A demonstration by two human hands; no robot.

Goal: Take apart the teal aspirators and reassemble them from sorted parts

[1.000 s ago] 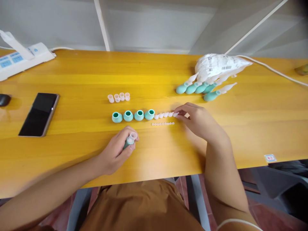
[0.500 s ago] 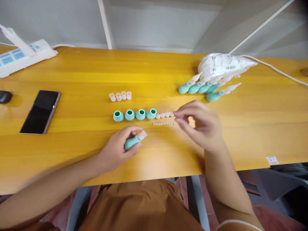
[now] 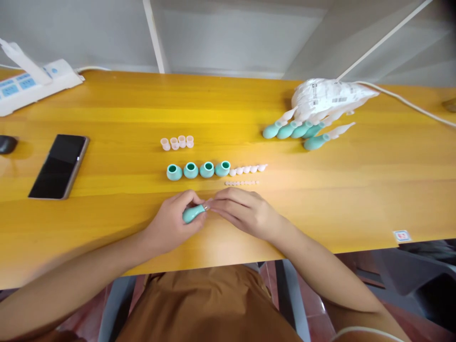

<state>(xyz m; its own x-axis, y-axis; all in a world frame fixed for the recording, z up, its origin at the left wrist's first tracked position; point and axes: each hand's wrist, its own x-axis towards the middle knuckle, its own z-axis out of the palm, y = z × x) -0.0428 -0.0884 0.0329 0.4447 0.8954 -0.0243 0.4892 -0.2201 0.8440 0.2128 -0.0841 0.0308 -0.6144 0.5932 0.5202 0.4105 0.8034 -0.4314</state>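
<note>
My left hand [image 3: 171, 223] is closed round a teal rubber bulb [image 3: 192, 213] lying on its side near the table's front edge. My right hand [image 3: 242, 211] pinches the clear collar at the bulb's mouth, fingers pressed together. Just beyond stand several open teal bulbs [image 3: 198, 170] in a row. To their right lie a row of small white tips [image 3: 248, 169] and a line of tiny white beads [image 3: 241, 183]. A short row of clear collars [image 3: 176, 142] stands farther back.
Several assembled teal bulbs with clear nozzles [image 3: 298, 130] lie at the back right beside a crumpled white plastic bag [image 3: 326, 97]. A black phone [image 3: 59, 165], a dark mouse [image 3: 6, 143] and a white power strip [image 3: 32, 83] sit at the left. A white cable [image 3: 409, 104] crosses the right.
My right hand left the row of white tips and came back and left to the bulb in my left hand, closing on its collar end. My left hand kept its hold.
</note>
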